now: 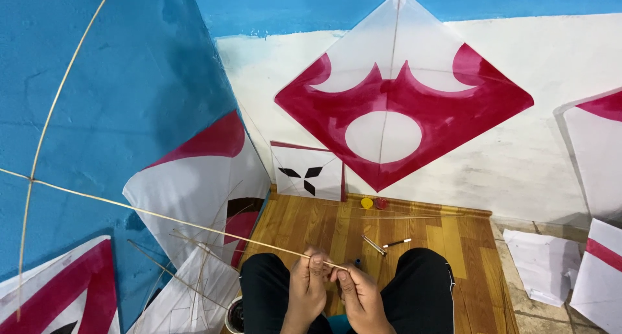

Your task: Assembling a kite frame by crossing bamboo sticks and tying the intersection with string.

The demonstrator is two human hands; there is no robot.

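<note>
A diamond kite [398, 107] is leaning on the wall [538, 152] ahead. Two lids [374, 203] are lying below it on the wooden floor [324, 227]; paper sheets [541, 263] are lying to the right.

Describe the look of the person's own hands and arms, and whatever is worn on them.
Both the left hand and the right hand are bare: no gloves, and no rings or watch that I can make out. The forearms show no sleeves in view. Below them, the knees are covered by black trousers.

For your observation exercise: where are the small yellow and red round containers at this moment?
In the head view, the yellow and red containers sit on the wooden floor against the wall, below the big red-and-white kite, beyond the hands.
</note>
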